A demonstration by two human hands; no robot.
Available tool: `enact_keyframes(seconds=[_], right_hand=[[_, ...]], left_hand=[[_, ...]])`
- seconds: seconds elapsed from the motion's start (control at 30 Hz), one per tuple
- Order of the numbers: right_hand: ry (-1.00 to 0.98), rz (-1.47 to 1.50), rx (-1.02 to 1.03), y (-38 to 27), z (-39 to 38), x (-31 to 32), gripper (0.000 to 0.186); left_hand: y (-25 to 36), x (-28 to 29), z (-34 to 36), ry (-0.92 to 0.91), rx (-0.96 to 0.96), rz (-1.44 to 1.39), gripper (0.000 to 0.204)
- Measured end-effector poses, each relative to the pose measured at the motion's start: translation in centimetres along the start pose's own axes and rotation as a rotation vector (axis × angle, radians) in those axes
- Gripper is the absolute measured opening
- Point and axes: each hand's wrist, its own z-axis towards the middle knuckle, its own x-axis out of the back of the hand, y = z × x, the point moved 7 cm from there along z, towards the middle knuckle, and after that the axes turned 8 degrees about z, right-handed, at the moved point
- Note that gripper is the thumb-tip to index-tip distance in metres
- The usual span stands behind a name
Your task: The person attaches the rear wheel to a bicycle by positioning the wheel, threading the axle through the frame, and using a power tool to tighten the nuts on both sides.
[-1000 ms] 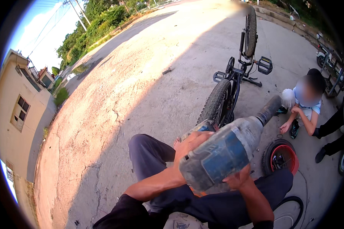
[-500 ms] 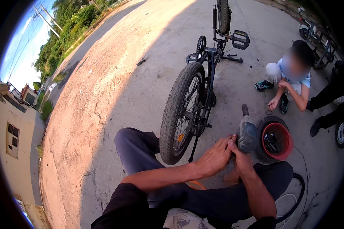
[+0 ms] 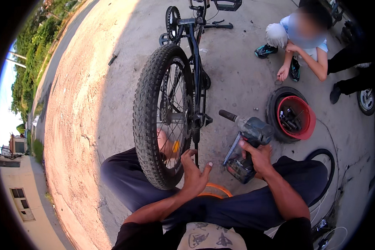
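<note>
My right hand (image 3: 257,156) is closed around the handle of a dark cordless impact wrench (image 3: 256,130). A long dark socket on its front points to the upper left, toward the bicycle. A slim silver rod (image 3: 231,150) slants below the tool's nose; whether my fingers hold it too, I cannot make out. Just behind the wheel (image 3: 143,112) of a black bicycle (image 3: 189,31), my left hand (image 3: 194,177) has its thumb and fingers spread apart. Its fingertips come close to the thin black kickstand (image 3: 197,146); contact is unclear.
Right of the tool, a red bowl (image 3: 308,123) of dark metal sockets sits in a black tyre (image 3: 275,106). A crouching person (image 3: 306,54) holds a small ring beyond it. A black hose (image 3: 331,160) curves past my right knee, and an orange ring (image 3: 221,188) lies between my legs.
My hands have separated: the left moved toward the bicycle wheel and opened. The impact wrench swung from pointing away to pointing left. The whole view has shifted, bringing the wheel closer.
</note>
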Motion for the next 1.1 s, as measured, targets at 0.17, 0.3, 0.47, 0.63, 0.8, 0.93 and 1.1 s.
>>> enact_keyframes(seconds=[0.17, 0.3, 0.47, 0.63, 0.8, 0.93, 1.1], right_hand=[[-0.238, -0.020, -0.118, 2.1, 0.8, -1.8, 0.025], [-0.304, 0.077, -0.173, 2.8, 1.3, -2.5, 0.027], [-0.314, 0.155, -0.326, 2.9, 1.5, -2.2, 0.022], [-0.248, 0.257, -0.392, 3.2, 1.7, -1.6, 0.020], [-0.213, 0.326, -0.437, 4.3, 1.9, -1.4, 0.025], [-0.230, 0.341, -0.459, 3.6, 1.7, -1.5, 0.024], [-0.206, 0.310, -0.438, 2.9, 1.8, -1.3, 0.022]], left_hand=[[-4.7, -1.7, 0.5, -0.190, 0.437, -0.564, 0.046], [-5.6, -1.7, 0.5, -0.094, 0.394, -0.678, 0.027], [-4.0, -0.5, 0.0, -0.087, 0.518, -0.750, 0.025], [-2.5, 0.8, -0.5, -0.101, 0.585, -0.755, 0.025], [-3.2, 1.3, -0.7, -0.084, 0.566, -0.623, 0.027], [-4.1, 0.8, -0.9, -0.035, 0.612, -0.637, 0.028], [-5.3, -0.3, -0.1, -0.058, 0.558, -0.457, 0.033]])
